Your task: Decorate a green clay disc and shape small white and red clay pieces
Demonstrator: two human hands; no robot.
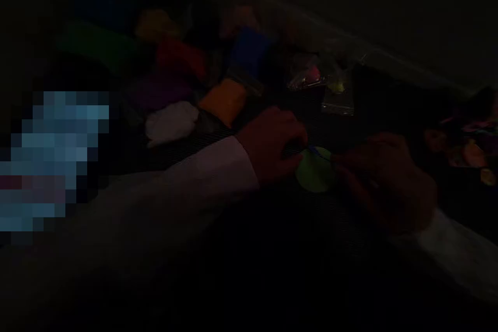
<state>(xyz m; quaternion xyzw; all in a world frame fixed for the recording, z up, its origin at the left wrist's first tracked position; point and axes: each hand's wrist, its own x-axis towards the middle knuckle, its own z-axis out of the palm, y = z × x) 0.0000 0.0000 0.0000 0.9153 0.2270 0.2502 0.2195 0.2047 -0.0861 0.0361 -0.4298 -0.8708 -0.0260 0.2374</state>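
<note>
The green disc [315,174] lies between your left hand [272,148] and right hand [395,181], fingertips at either edge; its blue strip [317,152] slants far-left to near-right. I cannot tell whether either grips.

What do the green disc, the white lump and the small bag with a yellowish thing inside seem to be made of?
Green disc: perhaps clay or paper; it looks smooth and matte, but too dark to be sure.
White lump: maybe clay, dull, with an uneven rounded outline.
Small bag: likely thin plastic, see-through and shiny along its edge.
</note>
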